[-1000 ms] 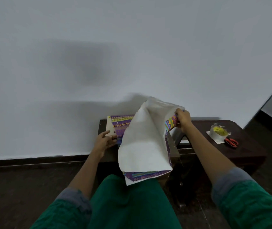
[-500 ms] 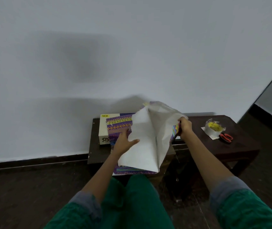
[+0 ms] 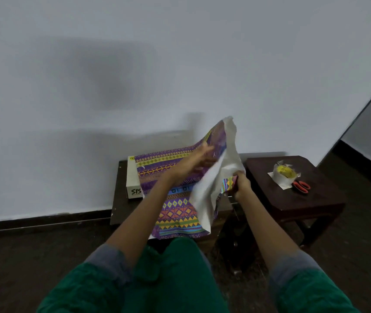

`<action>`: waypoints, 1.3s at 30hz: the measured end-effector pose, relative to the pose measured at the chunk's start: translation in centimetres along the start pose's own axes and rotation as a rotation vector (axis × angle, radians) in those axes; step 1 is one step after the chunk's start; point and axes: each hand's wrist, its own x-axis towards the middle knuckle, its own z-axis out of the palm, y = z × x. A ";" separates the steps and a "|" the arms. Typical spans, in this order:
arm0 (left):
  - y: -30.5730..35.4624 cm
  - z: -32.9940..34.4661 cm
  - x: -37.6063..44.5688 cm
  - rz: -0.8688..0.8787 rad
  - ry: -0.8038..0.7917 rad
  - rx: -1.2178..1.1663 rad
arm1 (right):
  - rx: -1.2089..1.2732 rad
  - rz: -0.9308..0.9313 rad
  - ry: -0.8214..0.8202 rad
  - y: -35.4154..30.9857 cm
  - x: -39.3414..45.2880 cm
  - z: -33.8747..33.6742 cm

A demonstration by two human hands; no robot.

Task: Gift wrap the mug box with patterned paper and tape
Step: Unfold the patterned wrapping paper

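Note:
The white mug box [image 3: 133,179] lies on a low dark table [image 3: 117,199], its left end showing. Purple patterned wrapping paper [image 3: 175,211] drapes over the box and hangs off the table's front edge. The paper's right part stands up, white underside [image 3: 229,163] toward me. My left hand [image 3: 200,158] lies flat on the patterned side, fingers spread, near the raised fold. My right hand [image 3: 240,185] pinches the paper's right edge. A roll of clear tape [image 3: 284,173] with a yellow core sits on a second dark table [image 3: 292,199] at the right.
Orange-handled scissors [image 3: 300,186] lie beside the tape on a white scrap. A grey wall rises right behind both tables. The floor is dark. My green-clad knees fill the bottom of the view.
The paper has been turned patterned side up over the box. My left hand slid right across it to the raised fold. My right hand dropped lower with the paper's edge.

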 end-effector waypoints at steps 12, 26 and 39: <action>-8.4 8.0 4.5 -0.080 -0.022 0.623 | -0.337 -0.264 -0.536 -4.3 1.3 -5.1; -18.0 -1.5 -2.7 -0.678 0.982 0.431 | -0.836 -0.474 -0.001 -6.0 7.1 -5.6; -22.3 -4.2 -4.1 -0.696 0.956 -0.624 | -0.796 -0.333 0.050 -6.4 6.9 -5.7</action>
